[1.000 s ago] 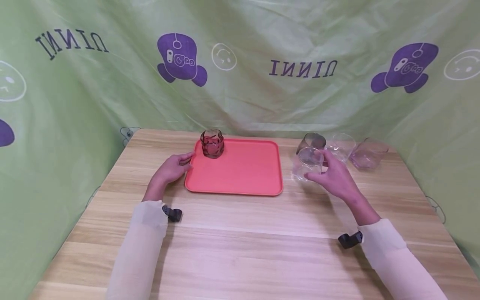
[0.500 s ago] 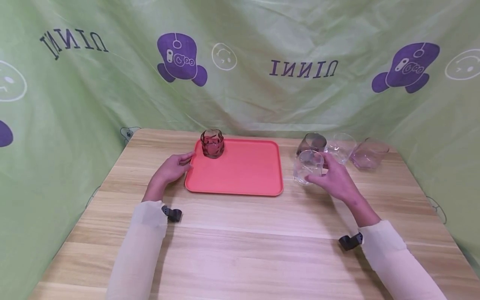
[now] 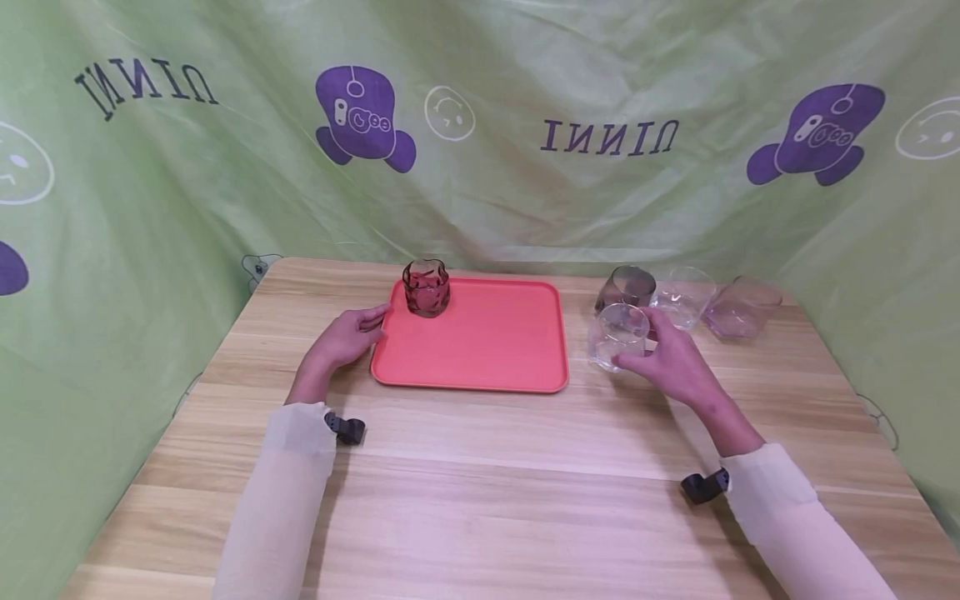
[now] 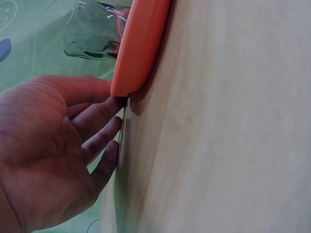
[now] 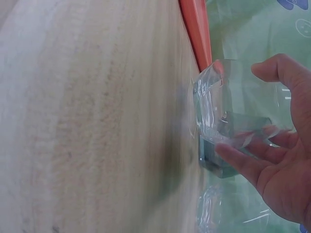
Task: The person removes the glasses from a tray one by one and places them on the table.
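In the head view a red tray (image 3: 480, 342) lies on the wooden table, with a dark tinted glass (image 3: 426, 293) standing at its back left corner. My left hand (image 3: 347, 335) touches the tray's left edge with loosely extended fingertips, seen close up in the left wrist view beside the tray's rim (image 4: 141, 48). Right of the tray, my right hand (image 3: 673, 357) holds a clear drinking glass (image 3: 611, 337) between thumb and fingers. The right wrist view shows this clear glass (image 5: 211, 104) upright with its base at the tabletop, the thumb on one side and fingers on the other.
Behind the held glass stands a dark grey glass (image 3: 632, 285). Another clear glass (image 3: 682, 300) and a pinkish glass (image 3: 738, 310) stand farther right in a row. A green printed curtain (image 3: 480, 200) hangs close behind the table's back edge.
The clear glass in my right hand has come down slightly toward the front, and its blur is gone. The left hand and the tray have stayed in place.
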A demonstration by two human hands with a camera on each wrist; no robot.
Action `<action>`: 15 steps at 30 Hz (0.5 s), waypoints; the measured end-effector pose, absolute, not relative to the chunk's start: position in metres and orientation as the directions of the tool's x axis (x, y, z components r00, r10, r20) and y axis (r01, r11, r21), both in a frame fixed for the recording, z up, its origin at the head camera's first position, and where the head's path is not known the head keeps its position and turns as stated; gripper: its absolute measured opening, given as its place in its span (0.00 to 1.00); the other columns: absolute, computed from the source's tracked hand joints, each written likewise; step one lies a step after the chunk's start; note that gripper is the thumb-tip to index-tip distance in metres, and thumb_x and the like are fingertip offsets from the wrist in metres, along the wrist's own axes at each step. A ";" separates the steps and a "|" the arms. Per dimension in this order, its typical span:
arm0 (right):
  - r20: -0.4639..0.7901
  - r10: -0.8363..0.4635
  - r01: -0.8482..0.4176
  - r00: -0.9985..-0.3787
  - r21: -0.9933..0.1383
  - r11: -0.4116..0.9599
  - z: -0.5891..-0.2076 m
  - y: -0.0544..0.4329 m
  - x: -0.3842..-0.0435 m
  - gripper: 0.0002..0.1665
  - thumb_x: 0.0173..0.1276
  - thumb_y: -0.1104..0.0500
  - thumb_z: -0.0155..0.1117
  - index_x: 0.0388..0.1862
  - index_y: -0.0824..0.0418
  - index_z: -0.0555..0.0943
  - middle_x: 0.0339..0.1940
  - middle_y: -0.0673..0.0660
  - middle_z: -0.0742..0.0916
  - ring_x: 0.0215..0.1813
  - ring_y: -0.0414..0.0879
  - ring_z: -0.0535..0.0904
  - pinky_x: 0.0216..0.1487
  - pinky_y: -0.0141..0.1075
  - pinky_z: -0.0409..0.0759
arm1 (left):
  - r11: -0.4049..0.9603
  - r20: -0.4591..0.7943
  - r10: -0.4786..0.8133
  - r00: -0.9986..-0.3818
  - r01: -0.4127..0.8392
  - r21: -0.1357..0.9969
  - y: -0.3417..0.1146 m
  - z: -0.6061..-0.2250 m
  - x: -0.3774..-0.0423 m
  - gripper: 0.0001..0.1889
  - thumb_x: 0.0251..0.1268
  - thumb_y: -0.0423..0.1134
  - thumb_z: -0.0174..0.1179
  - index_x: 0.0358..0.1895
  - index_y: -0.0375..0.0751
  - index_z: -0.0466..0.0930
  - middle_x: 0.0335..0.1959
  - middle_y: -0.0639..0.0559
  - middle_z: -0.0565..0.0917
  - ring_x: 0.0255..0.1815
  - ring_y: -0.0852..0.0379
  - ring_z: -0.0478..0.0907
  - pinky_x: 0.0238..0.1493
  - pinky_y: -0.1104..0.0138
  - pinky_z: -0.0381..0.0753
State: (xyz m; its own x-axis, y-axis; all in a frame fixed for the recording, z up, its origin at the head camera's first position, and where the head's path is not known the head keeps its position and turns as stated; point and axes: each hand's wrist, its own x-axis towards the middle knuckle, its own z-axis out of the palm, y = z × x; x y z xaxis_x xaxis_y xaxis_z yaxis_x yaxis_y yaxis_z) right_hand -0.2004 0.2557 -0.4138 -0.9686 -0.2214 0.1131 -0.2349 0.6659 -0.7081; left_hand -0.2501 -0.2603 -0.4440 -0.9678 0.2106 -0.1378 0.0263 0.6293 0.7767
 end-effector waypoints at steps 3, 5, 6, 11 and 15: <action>0.114 -0.227 -0.239 -0.967 -0.715 0.658 -0.414 0.257 -0.200 0.49 0.62 0.56 0.79 0.74 0.69 0.63 0.68 0.73 0.75 0.59 0.74 0.79 0.55 0.62 0.80 | 0.634 -0.140 0.207 -0.968 0.024 0.773 -0.260 -0.444 -0.250 0.28 0.79 0.34 0.54 0.79 0.36 0.62 0.73 0.38 0.70 0.78 0.42 0.60 0.76 0.49 0.57; 0.114 -0.229 -0.239 -0.967 -0.718 0.654 -0.414 0.257 -0.200 0.49 0.62 0.56 0.79 0.74 0.69 0.64 0.68 0.73 0.76 0.58 0.74 0.80 0.55 0.62 0.81 | 0.634 -0.137 0.207 -0.969 0.026 0.773 -0.260 -0.444 -0.250 0.28 0.79 0.34 0.54 0.79 0.35 0.62 0.73 0.38 0.70 0.77 0.42 0.60 0.76 0.49 0.57; 0.111 -0.230 -0.238 -0.967 -0.719 0.653 -0.414 0.257 -0.200 0.49 0.62 0.56 0.79 0.74 0.69 0.64 0.68 0.73 0.76 0.58 0.74 0.80 0.55 0.62 0.81 | 0.634 -0.136 0.206 -0.969 0.027 0.773 -0.260 -0.443 -0.249 0.28 0.79 0.34 0.54 0.78 0.35 0.62 0.73 0.38 0.70 0.77 0.41 0.60 0.76 0.49 0.57; 0.099 -0.228 -0.228 -0.969 -0.720 0.655 -0.413 0.257 -0.200 0.48 0.62 0.55 0.79 0.73 0.68 0.64 0.68 0.73 0.75 0.57 0.73 0.81 0.56 0.63 0.79 | 0.629 -0.131 0.210 -0.969 0.031 0.777 -0.260 -0.442 -0.248 0.28 0.79 0.33 0.54 0.78 0.33 0.62 0.73 0.37 0.70 0.77 0.41 0.61 0.76 0.50 0.57; 0.098 -0.228 -0.227 -0.969 -0.722 0.654 -0.414 0.258 -0.199 0.46 0.62 0.56 0.79 0.72 0.68 0.65 0.67 0.72 0.76 0.61 0.73 0.78 0.57 0.64 0.79 | 0.629 -0.136 0.209 -0.968 0.027 0.777 -0.259 -0.443 -0.249 0.28 0.79 0.33 0.54 0.78 0.34 0.62 0.74 0.38 0.69 0.77 0.41 0.60 0.76 0.50 0.57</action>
State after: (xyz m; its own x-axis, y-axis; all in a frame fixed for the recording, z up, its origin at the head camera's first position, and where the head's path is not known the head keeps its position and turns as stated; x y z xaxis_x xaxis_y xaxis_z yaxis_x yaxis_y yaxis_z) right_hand -0.1992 0.2578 -0.4139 -0.9687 -0.2283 0.0980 -0.2271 0.6537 -0.7219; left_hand -0.2487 -0.2595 -0.4430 -0.9685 0.2087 -0.1359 0.0266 0.6294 0.7767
